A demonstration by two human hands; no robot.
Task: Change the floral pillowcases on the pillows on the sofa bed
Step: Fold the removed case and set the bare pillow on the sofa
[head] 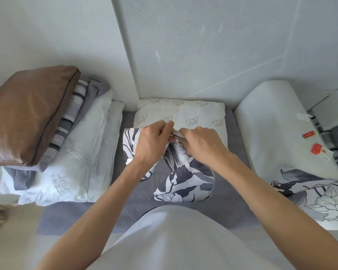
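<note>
Both your hands meet at the mouth of the floral pillowcase (pixel 183 172), which covers only the near half of the white pillow (pixel 180 114) lying on the grey sofa bed (pixel 137 184); the far half, with its printed logo, is bare. Your left hand (pixel 153 142) pinches the bunched edge of the case, and your right hand (pixel 200 144) grips the same gathered edge just beside it, fingers curled over the fabric. Whether the case is going on or coming off cannot be read from this alone.

Either way, I judge your hands sit too close together. Spread them toward the two corners of the opening so the hem stays flat, then work the fabric evenly along both sides instead of dragging the middle, which would bunch it and jam the filling. Keep the pillow pinned against your body. Another floral case (pixel 318 197) lies on the white bolster (pixel 271 123) to your right.
</note>
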